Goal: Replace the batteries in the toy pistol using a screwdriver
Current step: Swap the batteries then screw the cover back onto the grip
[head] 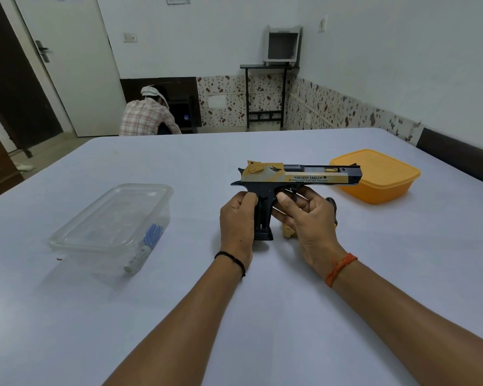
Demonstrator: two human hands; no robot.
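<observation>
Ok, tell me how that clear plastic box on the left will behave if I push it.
The clear box looks thin-walled and nearly empty, so probably light and easy to slide on the smooth table. Its low, wide shape should resist tipping. The loose items inside may shift or rattle.

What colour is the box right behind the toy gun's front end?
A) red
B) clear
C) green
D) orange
D: the orange box sits on the table just behind the toy gun's barrel, while the clear box lies off to the left.
</observation>
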